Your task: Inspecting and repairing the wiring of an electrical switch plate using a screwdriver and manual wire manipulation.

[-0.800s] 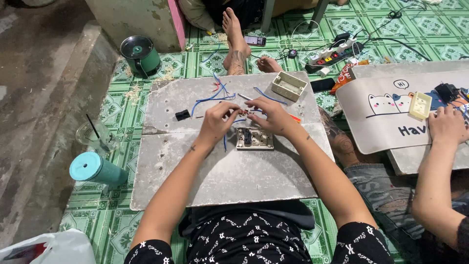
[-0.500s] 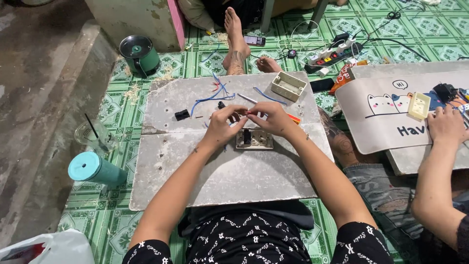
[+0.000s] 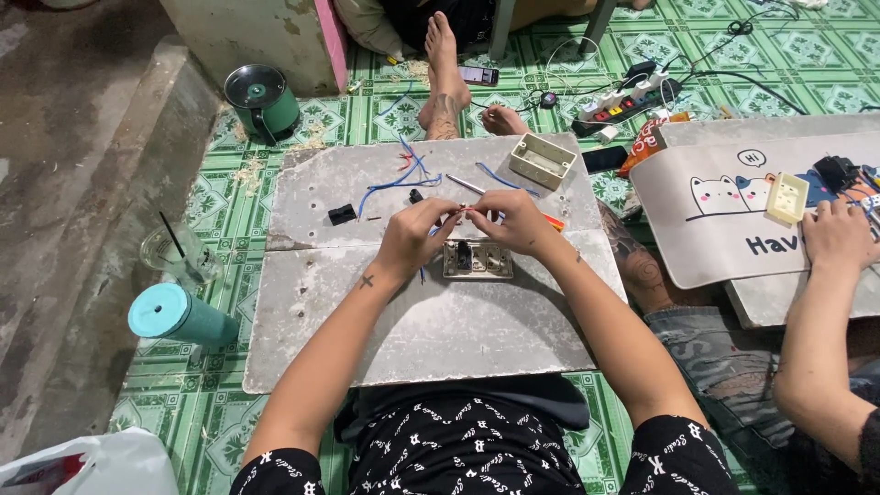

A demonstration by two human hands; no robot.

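Left hand [image 3: 417,231]: raised just above the pale grey worn board surface [image 3: 422,321], fingers curled in, tips pinched on a short thin wire [image 3: 461,212] that runs across to the other hand; the wire is too small to tell its colour surely, though it looks reddish. Right hand [image 3: 513,220]: level with the left and nearly touching it, fingers likewise bent and pressed together on the other end of that wire. Neither hand is spread. Cream rectangular switch plate with dark insert [image 3: 478,259]: lying flat on the surface, directly below both hands, apart from them. Loose blue wires [image 3: 403,179]: strewn on the far part of the surface, beyond the left hand. Small black block [image 3: 342,214]: on the surface, left of the hands. Cream plastic wall box [image 3: 542,160]: at the far right corner of the surface, open side up. Teal lidded tumbler [image 3: 181,316]: lying on the green patterned floor mat [image 3: 229,192], near the left edge of the surface. Green round pot with dark lid [image 3: 262,100]: on the mat, well beyond the surface. White mat printed with cartoon cats [image 3: 724,229]: to the right, where another person's hand [image 3: 836,236] rests beside a cream socket plate [image 3: 787,198].
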